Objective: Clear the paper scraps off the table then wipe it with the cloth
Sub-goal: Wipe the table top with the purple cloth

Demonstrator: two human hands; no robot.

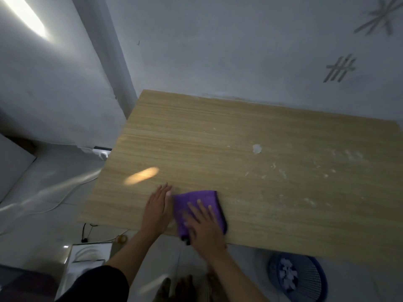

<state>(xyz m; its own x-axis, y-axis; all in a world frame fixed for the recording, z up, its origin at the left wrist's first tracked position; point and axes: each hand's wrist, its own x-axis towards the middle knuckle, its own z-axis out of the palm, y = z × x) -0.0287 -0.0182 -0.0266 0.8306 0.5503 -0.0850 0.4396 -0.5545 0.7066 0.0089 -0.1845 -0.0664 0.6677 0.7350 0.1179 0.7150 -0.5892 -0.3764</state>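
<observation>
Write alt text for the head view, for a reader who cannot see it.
A person's right hand presses a purple cloth flat on a wooden table, while the left hand rests flat beside it. Whitish smears mark the tabletop farther right; a blue basket holding paper scraps sits on the floor.

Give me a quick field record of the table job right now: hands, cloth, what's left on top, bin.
right hand: flat on the purple cloth, near edge of table
left hand: flat on bare wood beside the cloth
leftover: one white scrap, far right of centre
surface: whitish smears on the right half
basket: blue, on the floor, paper scraps inside
</observation>
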